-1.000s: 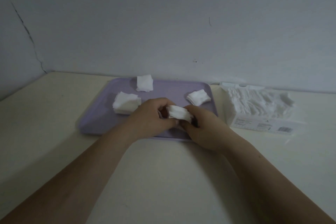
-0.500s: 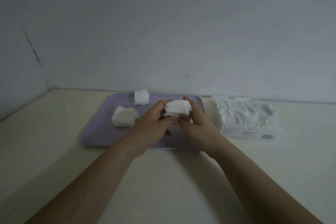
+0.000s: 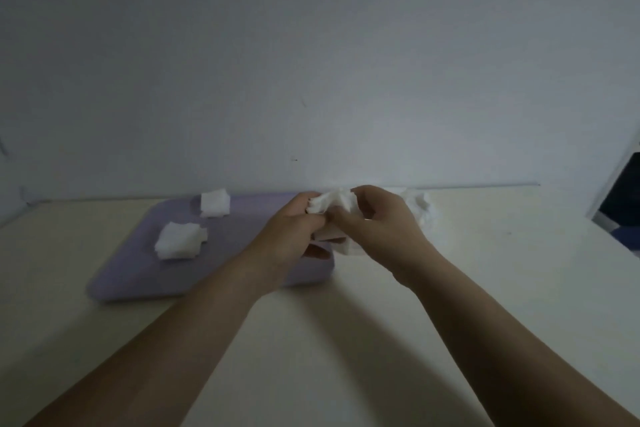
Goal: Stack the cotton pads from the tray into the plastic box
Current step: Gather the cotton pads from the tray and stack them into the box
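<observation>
Holding a stack of cotton pads between both hands, we see it from the head camera, lifted above the right end of the tray. Our left hand has its fingers curled and grips the stack's left side. Our right hand has its fingers bent over the right side and top, so both hands are closed on the same bundle. The pads look crumpled and uneven at the top, and motion blur softens their edges.

The lavender tray lies flat on the pale tabletop, to the left of our hands. Two more heaps of pads sit on it: a nearer pile toward the left, and a farther pile by the back rim, the two well apart.

The plastic box stands just to the right of the tray, mostly hidden behind our right hand; only white pads inside it show past the knuckles.

A plain grey wall rises behind the tabletop, and a dark opening shows at the far right edge.
</observation>
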A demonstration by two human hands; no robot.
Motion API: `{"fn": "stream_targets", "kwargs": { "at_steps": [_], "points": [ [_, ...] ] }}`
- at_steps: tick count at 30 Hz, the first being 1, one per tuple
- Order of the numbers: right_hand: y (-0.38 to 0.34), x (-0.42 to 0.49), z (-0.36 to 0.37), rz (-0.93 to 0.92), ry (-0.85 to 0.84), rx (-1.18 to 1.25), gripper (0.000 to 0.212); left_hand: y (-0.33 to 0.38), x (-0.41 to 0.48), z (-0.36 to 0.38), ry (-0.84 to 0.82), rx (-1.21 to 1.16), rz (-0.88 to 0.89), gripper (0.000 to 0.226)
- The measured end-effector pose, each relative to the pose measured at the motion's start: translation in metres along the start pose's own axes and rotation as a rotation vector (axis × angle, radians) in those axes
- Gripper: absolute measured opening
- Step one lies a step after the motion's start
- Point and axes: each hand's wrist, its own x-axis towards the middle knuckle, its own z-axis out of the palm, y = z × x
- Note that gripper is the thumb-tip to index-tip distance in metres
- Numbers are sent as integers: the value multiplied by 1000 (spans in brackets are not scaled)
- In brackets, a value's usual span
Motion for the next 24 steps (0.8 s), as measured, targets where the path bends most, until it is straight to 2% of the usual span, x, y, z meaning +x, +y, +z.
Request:
{"fn": "stream_targets", "kwargs": {
  "at_steps": [5,7,9,13,15,18,20,24],
  "points": [
    [7,9,-45,58,192,-55,15,9,21,43,10,129,39,23],
    [13,20,-68,58,262,-185,22,5,34,53,56,284,118,25],
    [23,30,-86,94,233,-348,31,0,44,59,51,480,212,29],
    [44,43,-91,191,126,-450,35,-5,56,71,-108,892,408,35],
    [51,50,-88,195,124,-478,32,-9,59,74,-160,919,434,38],
    [54,60,-85,216,85,-516,18,-14,62,73,-156,904,431,36],
    [57,64,-83,213,70,-619,12,-18,66,70,-149,875,427,35],
    [63,64,-76,103,32,-898,16,-25,71,64,-155,820,401,32]
  ]
}}
